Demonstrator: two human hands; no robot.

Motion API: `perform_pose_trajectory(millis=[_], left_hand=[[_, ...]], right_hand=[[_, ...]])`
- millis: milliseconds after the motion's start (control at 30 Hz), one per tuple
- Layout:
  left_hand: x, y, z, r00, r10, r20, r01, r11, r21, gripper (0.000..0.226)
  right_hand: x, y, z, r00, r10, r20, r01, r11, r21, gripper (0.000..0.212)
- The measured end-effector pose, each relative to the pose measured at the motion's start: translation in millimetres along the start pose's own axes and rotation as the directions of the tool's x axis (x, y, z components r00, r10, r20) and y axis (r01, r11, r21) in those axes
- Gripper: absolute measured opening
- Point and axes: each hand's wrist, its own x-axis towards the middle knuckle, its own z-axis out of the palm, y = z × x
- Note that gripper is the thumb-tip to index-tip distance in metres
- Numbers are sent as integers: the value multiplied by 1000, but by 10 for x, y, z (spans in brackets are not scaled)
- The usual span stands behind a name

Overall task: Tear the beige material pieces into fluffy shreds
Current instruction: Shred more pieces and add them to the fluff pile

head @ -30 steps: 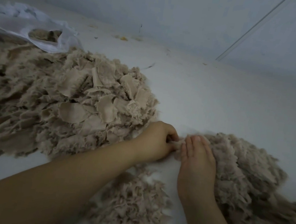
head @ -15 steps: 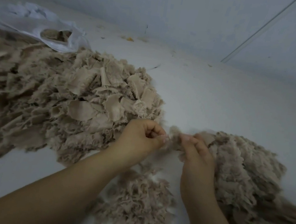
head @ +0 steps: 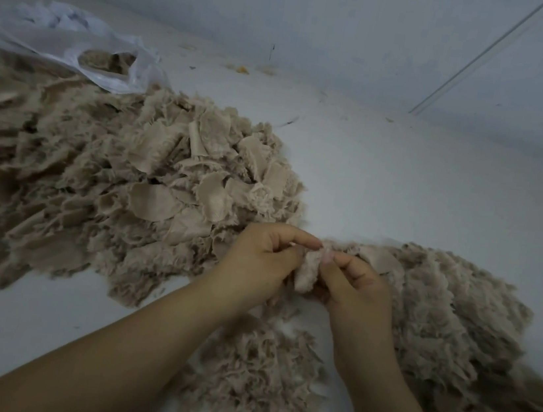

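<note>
A small beige material piece (head: 309, 270) hangs between my two hands at the centre of the view. My left hand (head: 257, 262) pinches its left edge with curled fingers, and my right hand (head: 356, 286) pinches its right edge. A big heap of flat beige pieces (head: 120, 186) lies to the left on the pale floor. Fluffy shreds (head: 455, 320) are piled to the right and behind my right hand. A smaller drift of shreds (head: 258, 377) lies below my wrists.
A white plastic bag (head: 78, 38) with some beige pieces in its mouth lies at the back left. A pale wall (head: 323, 12) rises behind, with small crumbs of debris along its foot. Bare floor (head: 403, 188) shows at the back right and front left.
Both hands have come closer together and turned their fingers inward. The strip that was stretched between them now hangs as a bunched piece held by both.
</note>
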Motion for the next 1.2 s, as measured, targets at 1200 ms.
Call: perform_pose_trajectory(millis=[1200], left_hand=[[127, -11, -46, 989, -52, 139, 33, 990, 136, 23]], right_hand=[[-1, -1, -38, 999, 46, -19, -45, 996, 83, 57]])
